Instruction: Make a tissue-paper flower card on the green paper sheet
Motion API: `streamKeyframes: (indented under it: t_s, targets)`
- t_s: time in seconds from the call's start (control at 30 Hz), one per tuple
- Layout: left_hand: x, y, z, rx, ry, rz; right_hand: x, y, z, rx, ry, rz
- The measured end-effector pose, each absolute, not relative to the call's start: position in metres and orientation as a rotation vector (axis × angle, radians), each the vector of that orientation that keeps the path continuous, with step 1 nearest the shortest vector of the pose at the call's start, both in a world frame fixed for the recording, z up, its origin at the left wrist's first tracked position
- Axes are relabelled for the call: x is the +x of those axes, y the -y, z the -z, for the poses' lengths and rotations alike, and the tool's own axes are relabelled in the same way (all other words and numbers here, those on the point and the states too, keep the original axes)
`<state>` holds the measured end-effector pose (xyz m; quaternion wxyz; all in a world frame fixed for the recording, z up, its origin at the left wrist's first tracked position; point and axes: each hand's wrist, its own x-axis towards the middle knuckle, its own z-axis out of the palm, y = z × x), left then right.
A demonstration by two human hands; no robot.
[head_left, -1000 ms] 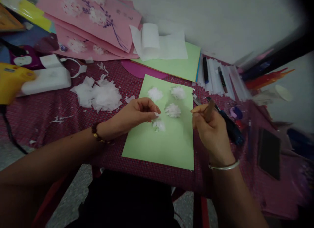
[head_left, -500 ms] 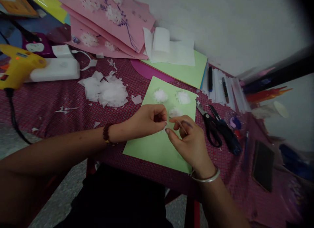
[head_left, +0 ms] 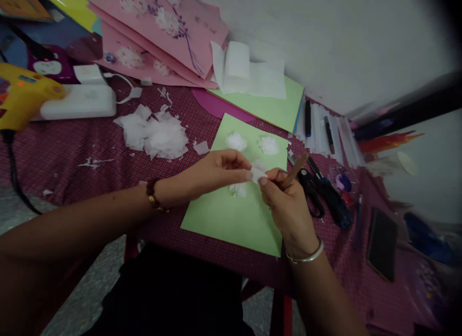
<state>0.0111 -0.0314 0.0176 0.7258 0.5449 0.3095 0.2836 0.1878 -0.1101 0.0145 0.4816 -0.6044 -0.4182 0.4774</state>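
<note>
Between my hands, above the green sheet (head_left: 231,218), is a small piece of white tissue paper (head_left: 257,174). My left hand (head_left: 220,171) pinches its left edge with thumb and fingertips. The thumb and forefinger of my right hand (head_left: 287,201) grip its other side. A flat brown stick (head_left: 296,170) is also held in the right hand and points up and away. White paper tufts lie on the sheet: one at the left (head_left: 236,141), one at the right (head_left: 269,145), and another (head_left: 238,189) partly under my left hand.
Loose tissue squares (head_left: 155,134) are heaped on the checked cloth at left. Behind stand a tissue roll (head_left: 237,61) and pink sheets with paper flowers (head_left: 162,32). A yellow glue gun (head_left: 25,93) is far left. Scissors (head_left: 312,194), a cutter (head_left: 332,196) and a phone (head_left: 382,243) lie right.
The stick in my right hand has swung to point up and away. A white tissue piece now shows between both hands, and my left fingers have straightened. A tuft below them has come into view.
</note>
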Motion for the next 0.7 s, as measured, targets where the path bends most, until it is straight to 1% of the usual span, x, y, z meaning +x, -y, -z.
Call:
streamKeyframes:
  t_s: [0.1, 0.4, 0.47, 0.6, 0.7]
  targets:
    - [0.012, 0.034, -0.017, 1.286, -0.651, -0.530, 0.188, 0.111, -0.015, -1.470, 1.061, -1.188]
    - [0.011, 0.030, -0.022, 1.428, -0.717, -0.514, 0.186, 0.111, -0.015, -1.483, 1.131, -1.194]
    - [0.010, 0.025, -0.020, 1.504, -0.793, -0.603, 0.189, 0.111, -0.018, -1.457, 1.090, -1.152]
    - [-0.003, 0.007, -0.026, 1.809, -1.014, -0.912, 0.203, 0.111, -0.025, -1.338, 0.944, -0.964]
    - [-0.014, -0.003, -0.033, 1.951, -1.048, -1.033, 0.213, 0.114, -0.027, -1.398, 0.989, -0.883]
